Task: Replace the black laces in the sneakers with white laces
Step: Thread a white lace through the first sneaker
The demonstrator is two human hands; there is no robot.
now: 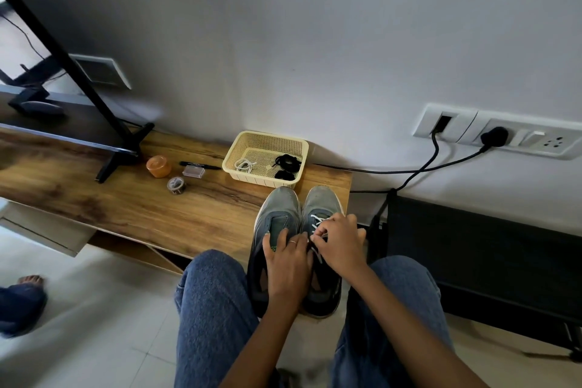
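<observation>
Head view: two grey sneakers stand side by side at the worktop [126, 208] edge, toes toward the wall. Left sneaker [275, 214] has no lace; left hand [288, 257] rests on its tongue, grip loose, fingers spread. Right sneaker [324, 201] is partly threaded with a white lace [318, 220]; right hand [338, 242] apparently pinches that lace, fingertips partly hidden. Yellow basket [267, 138] behind holds black laces [286, 164] and another white lace [244, 165].

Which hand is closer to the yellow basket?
Right. The right hand is on the laced shoe, just below the yellow basket. The left hand rests on the other shoe, a bit farther back toward the person.
</observation>
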